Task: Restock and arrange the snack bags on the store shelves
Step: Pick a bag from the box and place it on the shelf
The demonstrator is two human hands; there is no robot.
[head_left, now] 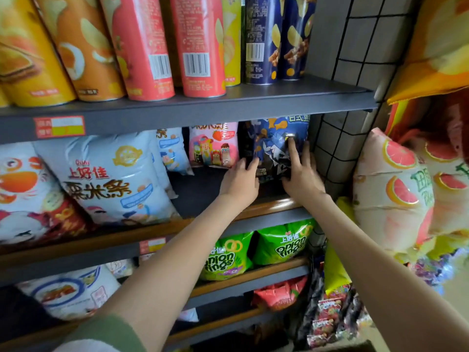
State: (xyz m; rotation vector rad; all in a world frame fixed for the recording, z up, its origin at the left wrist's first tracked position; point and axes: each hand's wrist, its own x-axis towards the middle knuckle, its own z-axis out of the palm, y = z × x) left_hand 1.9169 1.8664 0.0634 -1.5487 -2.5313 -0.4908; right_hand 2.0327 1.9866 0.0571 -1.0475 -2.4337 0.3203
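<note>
Both hands on the dark blue snack bag (275,148)
The right hand (303,180) presses straight fingers (292,149) on its front, the left hand (239,180) touches its lower left edge, grip not clear; the bag stands far right on the middle shelf (198,191)

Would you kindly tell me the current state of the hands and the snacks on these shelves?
blue snack bag, upright at the right end of the middle shelf, both hands on it
left hand, fingers straight, touching the bag's lower left edge
right hand, fingers spread, pressing the bag's front
pink bag, upright, untouched
onion rings bags, upright on the shelf below
chip canisters, standing on the top shelf
</note>
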